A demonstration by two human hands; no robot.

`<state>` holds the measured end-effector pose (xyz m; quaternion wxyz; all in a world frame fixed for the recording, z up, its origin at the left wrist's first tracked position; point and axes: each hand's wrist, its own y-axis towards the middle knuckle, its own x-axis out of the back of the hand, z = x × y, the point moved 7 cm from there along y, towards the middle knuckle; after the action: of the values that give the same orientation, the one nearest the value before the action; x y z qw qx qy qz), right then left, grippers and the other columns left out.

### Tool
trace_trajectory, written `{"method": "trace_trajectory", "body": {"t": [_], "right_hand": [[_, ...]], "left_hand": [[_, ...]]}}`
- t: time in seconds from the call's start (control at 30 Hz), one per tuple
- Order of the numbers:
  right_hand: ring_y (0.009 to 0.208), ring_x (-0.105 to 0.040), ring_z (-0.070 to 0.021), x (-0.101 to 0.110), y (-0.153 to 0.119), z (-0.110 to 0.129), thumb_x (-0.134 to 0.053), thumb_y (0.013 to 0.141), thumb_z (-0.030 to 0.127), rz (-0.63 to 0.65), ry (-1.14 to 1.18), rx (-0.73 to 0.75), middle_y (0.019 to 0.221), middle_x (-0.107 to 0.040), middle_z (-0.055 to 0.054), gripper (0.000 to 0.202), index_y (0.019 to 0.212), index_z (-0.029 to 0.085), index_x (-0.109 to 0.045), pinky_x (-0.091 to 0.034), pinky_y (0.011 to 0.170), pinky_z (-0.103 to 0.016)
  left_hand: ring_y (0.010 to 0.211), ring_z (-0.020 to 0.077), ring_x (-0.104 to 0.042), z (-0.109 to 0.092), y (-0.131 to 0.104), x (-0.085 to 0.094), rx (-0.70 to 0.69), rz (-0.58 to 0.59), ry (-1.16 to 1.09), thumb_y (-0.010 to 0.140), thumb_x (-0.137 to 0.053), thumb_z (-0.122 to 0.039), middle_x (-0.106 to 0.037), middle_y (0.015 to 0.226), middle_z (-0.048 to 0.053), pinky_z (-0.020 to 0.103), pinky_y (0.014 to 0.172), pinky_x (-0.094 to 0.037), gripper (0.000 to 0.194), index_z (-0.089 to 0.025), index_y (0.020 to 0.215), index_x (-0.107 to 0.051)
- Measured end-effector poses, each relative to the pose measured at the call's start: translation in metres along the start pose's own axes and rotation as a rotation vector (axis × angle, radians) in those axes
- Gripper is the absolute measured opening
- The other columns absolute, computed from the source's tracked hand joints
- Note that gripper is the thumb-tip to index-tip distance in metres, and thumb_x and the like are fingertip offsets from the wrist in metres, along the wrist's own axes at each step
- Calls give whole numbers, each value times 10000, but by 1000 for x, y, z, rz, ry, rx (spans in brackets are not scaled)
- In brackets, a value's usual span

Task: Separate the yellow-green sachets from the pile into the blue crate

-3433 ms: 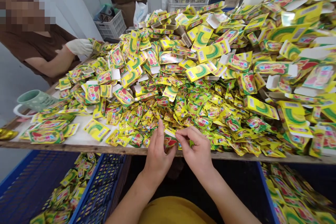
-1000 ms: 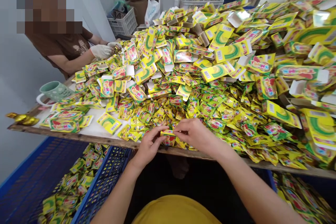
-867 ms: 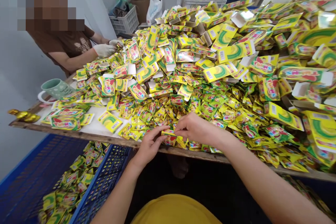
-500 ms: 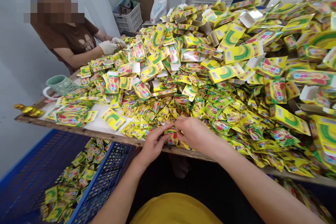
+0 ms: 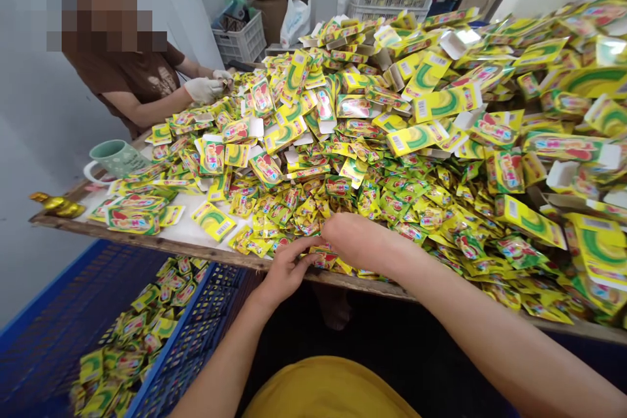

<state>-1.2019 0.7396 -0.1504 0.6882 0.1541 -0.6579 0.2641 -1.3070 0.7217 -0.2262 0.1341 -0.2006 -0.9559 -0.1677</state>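
Observation:
My left hand (image 5: pixel 289 268) is at the table's front edge, its thumb and fingers closed on the left side of a small yellow and green packet (image 5: pixel 324 257). Just right of it, my right hand (image 5: pixel 345 235) bends down over the packet's upper side; its fingertips are hidden behind the hand, so what they grip cannot be made out. Small sachets (image 5: pixel 392 202) are heaped right behind both hands. Above them lies a large pile of yellow printed boxes (image 5: pixel 443 103), several with open flaps.
A person in a brown shirt with white gloves (image 5: pixel 203 89) works at the far left. A green mug (image 5: pixel 115 158) and a gold foil object (image 5: pixel 57 205) stand on the table's left end. Below sits a blue crate (image 5: pixel 169 339) with filled boxes.
My right hand has shifted slightly left and turned over, its fingers now out of sight. My left hand stays nearly where it was, at the packet. The view has moved slightly.

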Motion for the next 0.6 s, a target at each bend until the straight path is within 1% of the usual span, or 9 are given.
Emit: {"method": "trace_trajectory", "body": {"t": [0.07, 0.13, 0.17, 0.2, 0.27, 0.33, 0.43, 0.5, 0.6], "right_hand": [[741, -663, -198, -5, -10, -7, -603, 820, 113, -51, 112, -13, 776, -698, -96, 104, 807, 138, -702, -452, 670, -252], [740, -654, -176, -10, -21, -18, -611, 848, 182, -153, 327, -70, 801, -700, -60, 86, 856, 167, -696, -458, 675, -249], [754, -652, -168, -14, -27, -22, -641, 838, 218, -214, 442, -95, 829, -702, -42, 87, 903, 183, -689, -463, 683, -247], [778, -652, -166, -19, -33, -24, -684, 810, 242, -272, 541, -108, 864, -704, -30, 145, 948, 196, -678, -470, 698, -249], [833, -648, -172, -30, -43, -24, -737, 762, 233, -384, 666, -125, 924, -700, -28, 247, 996, 203, -660, -480, 740, -262], [830, -638, -170, -41, -49, -20, -725, 768, 184, -490, 722, -153, 911, -689, -34, 225, 983, 197, -661, -482, 749, -272], [766, -620, -159, -50, -56, -14, -701, 789, 162, -622, 763, -192, 835, -668, -26, 173, 955, 205, -682, -478, 704, -271], [759, -618, -162, -52, -58, -13, -704, 794, 186, -675, 781, -189, 823, -667, -26, 178, 968, 218, -695, -478, 696, -277], [777, -620, -174, -50, -60, -12, -672, 823, 201, -723, 762, -165, 831, -673, -38, 191, 1010, 231, -698, -483, 703, -295]], "left_hand": [[994, 176, -643, 1, -1, 1, 12, -12, 2, 892, -553, -189, -696, 1097, 62, 286, 901, -493, 258, -193, 1136, -635], [1010, 174, -636, 2, -1, 2, 29, -12, 2, 898, -548, -200, -694, 1101, 55, 289, 922, -483, 257, -204, 1138, -640], [1025, 174, -631, 2, -1, 3, 37, -12, -1, 898, -550, -209, -689, 1112, 52, 289, 933, -477, 260, -211, 1143, -639], [1051, 176, -622, 2, -2, 3, 47, -12, -13, 895, -559, -219, -676, 1145, 52, 292, 946, -470, 280, -218, 1167, -627], [1101, 186, -602, 2, -1, 2, 78, -11, -49, 875, -598, -245, -638, 1223, 58, 298, 965, -461, 349, -229, 1224, -588], [1102, 194, -604, 4, -1, 1, 110, -4, -58, 848, -638, -266, -640, 1221, 57, 305, 973, -456, 376, -229, 1220, -590], [1023, 190, -635, 5, 0, -2, 125, 13, -33, 834, -655, -269, -699, 1080, 40, 303, 956, -458, 269, -219, 1099, -659], [1021, 188, -634, 6, 0, -3, 127, 12, -40, 838, -649, -260, -700, 1075, 37, 300, 949, -459, 253, -220, 1087, -663], [1068, 185, -614, 6, -1, 0, 124, -2, -51, 840, -644, -246, -673, 1143, 36, 294, 959, -451, 304, -233, 1143, -630]]}}
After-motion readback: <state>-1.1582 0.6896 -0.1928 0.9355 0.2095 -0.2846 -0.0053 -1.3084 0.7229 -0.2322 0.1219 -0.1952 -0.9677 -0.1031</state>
